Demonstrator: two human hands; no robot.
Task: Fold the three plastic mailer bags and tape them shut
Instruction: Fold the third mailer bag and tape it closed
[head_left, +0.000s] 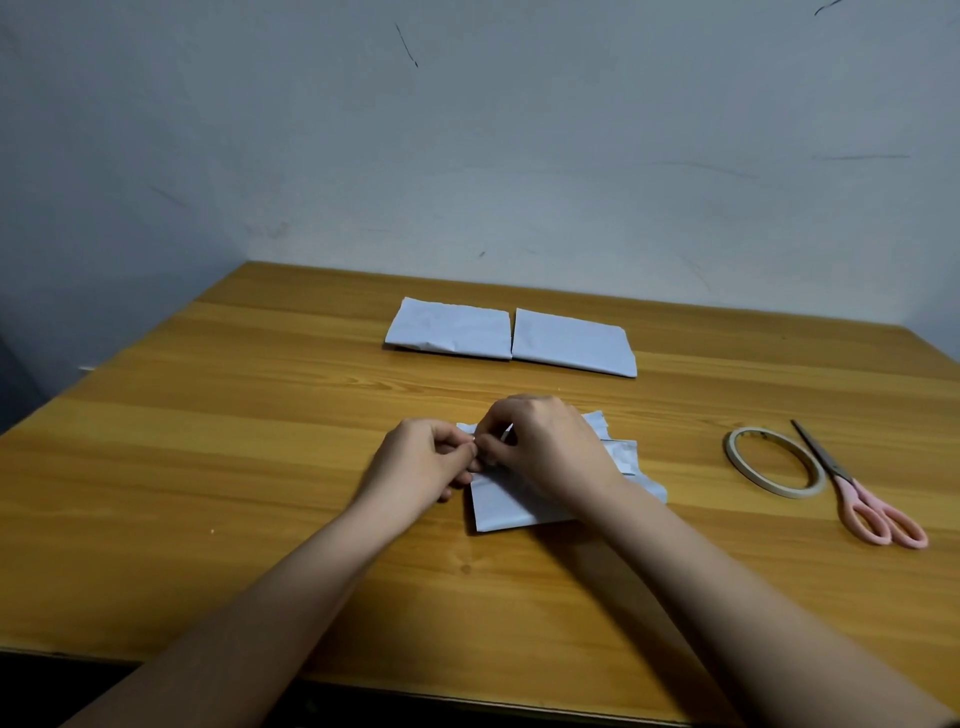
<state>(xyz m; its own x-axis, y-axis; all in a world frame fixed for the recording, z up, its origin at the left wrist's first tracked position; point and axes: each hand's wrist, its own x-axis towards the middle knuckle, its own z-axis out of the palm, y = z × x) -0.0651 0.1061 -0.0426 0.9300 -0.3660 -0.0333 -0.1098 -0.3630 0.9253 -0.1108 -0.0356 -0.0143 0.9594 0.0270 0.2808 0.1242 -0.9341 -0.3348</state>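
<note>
Two folded white mailer bags lie side by side at the back of the wooden table: one on the left, one on the right. A third folded white mailer bag lies in the middle, under my hands. My left hand and my right hand meet above its left top edge, fingertips pinched together on something small that is too hidden to name. My right hand and wrist cover much of this bag.
A roll of tape lies flat to the right of the bag. Pink-handled scissors lie just right of the roll, blades pointing away. The table meets a pale wall at the back; its front edge is near me.
</note>
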